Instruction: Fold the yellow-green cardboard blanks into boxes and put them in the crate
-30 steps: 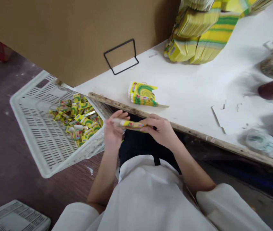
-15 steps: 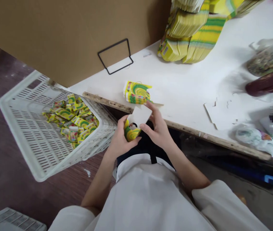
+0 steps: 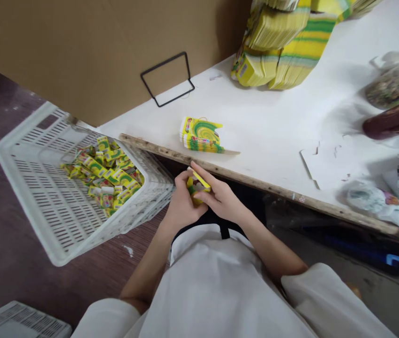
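Observation:
Both hands meet just below the table's wooden front edge [image 3: 255,180]. My left hand [image 3: 181,206] is closed around a small yellow and green carton [image 3: 196,184], cupping it from the left. My right hand [image 3: 220,197] presses on the same carton from the right, index finger stretched along its top flap. A small stack of flat yellow-green carton blanks [image 3: 201,135] lies on the white table [image 3: 283,126] just beyond the hands. To the left, a white slatted basket [image 3: 44,206] holds several folded cartons [image 3: 104,173].
A brown cardboard wall [image 3: 97,47] and a black wire stand [image 3: 167,80] are at the back. Tall piles of carton blanks [image 3: 280,42] stand at the far table edge. A dark red bottle [image 3: 392,122], a jar and plastic bags lie at right. Another white basket [image 3: 19,321] sits bottom left.
The carton's white flap, standing open half a second ago, is now folded down. A second ago the flat blank was held stretched out between both hands; now it is a compact box.

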Motion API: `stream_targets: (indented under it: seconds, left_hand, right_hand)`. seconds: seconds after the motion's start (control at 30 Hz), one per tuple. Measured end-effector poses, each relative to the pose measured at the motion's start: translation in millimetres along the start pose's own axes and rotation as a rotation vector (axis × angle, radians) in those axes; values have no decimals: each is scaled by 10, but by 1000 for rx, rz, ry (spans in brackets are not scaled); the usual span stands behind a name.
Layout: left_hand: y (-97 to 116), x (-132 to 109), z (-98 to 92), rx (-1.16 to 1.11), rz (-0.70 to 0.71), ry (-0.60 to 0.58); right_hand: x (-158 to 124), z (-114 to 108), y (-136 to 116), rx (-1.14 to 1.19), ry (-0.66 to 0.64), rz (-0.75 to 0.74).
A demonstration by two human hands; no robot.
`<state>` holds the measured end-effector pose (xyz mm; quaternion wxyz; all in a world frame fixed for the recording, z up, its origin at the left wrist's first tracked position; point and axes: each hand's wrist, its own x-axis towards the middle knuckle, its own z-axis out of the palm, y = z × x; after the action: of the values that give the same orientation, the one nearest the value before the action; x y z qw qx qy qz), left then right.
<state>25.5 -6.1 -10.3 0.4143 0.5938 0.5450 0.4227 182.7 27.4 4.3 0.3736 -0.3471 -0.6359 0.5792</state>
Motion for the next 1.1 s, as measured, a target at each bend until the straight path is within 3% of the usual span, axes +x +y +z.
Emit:
stream_targets:
  seconds: [0.1,0.17,0.37,0.57,0.7,0.93,1.0,1.1]
  left_hand:
    - [-71,4,42,120,12,131]
    - [-96,-3,25,215,5,151]
    - [30,11,-180,216,-28,87]
    - [142,85,-293,217,27,-29]
    - [133,91,-274,348,68,-25]
    - [54,53,-180,343,44,11]
    - [-2,43,-213,238,21,93]
    - [-105,51,-370,-174,51,481]
  right_hand:
    - [0,2,-21,-179,152,-53]
    - [5,-6,-11,-259,217,-99]
    - [1,-141,34,-452,-86,-140]
    - [62,-337,-64,-446,-223,-175]
    - [80,-253,-17,-366,-120,-218]
    - [111,-46,77,-291,9,-201]
    - [171,-39,57,-293,24,-208]
    - [335,-173,56,-382,176,-186]
